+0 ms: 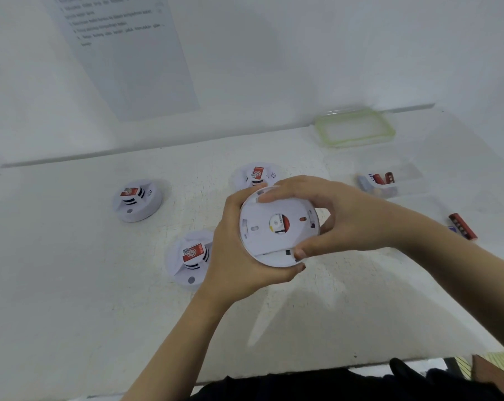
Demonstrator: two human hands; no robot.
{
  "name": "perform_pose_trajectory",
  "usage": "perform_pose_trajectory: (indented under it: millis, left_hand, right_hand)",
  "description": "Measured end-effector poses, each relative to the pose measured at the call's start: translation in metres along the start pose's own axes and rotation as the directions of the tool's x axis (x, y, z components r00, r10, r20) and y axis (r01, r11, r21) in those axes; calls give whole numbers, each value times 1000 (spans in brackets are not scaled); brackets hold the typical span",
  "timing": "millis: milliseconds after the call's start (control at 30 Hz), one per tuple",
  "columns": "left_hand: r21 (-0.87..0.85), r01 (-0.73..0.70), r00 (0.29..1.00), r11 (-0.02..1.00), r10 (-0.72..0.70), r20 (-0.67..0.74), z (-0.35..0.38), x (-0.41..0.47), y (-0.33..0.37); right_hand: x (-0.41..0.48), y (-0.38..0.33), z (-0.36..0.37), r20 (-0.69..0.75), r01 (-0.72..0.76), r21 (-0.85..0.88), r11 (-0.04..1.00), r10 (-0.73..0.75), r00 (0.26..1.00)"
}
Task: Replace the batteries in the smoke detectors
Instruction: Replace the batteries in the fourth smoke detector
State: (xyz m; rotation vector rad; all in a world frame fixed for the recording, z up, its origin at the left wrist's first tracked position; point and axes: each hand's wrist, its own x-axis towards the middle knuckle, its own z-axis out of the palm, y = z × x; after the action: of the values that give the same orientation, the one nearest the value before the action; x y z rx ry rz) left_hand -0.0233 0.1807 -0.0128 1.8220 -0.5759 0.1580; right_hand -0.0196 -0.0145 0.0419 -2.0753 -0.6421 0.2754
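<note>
White plastic fills both hands: the left hand [239, 256] cups the smoke detector [278, 227] from beneath, while the right hand [326, 218] clamps its rim, above mid-counter [71, 314]. The backplate seems mid-twist; next comes separating it. Loose batteries [462, 226] lie near the counter's right edge.

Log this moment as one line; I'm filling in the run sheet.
held: smoke detector, back up | left hand: cradling | right hand: on rim | on table: three detectors, loose batteries
</note>
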Motion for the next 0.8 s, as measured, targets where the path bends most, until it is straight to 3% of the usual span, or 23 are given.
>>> perform_pose_trajectory:
  millis: [333, 800]
  left_hand:
    - [-86, 30, 999, 996, -28, 27, 1, -3, 7]
    - [-29, 52, 996, 998, -50, 68, 0, -9, 13]
  right_hand:
    - [6, -8, 13, 12, -28, 120, 992, 27, 1000]
    - [8, -11, 8, 138, -58, 59, 997, 49, 989]
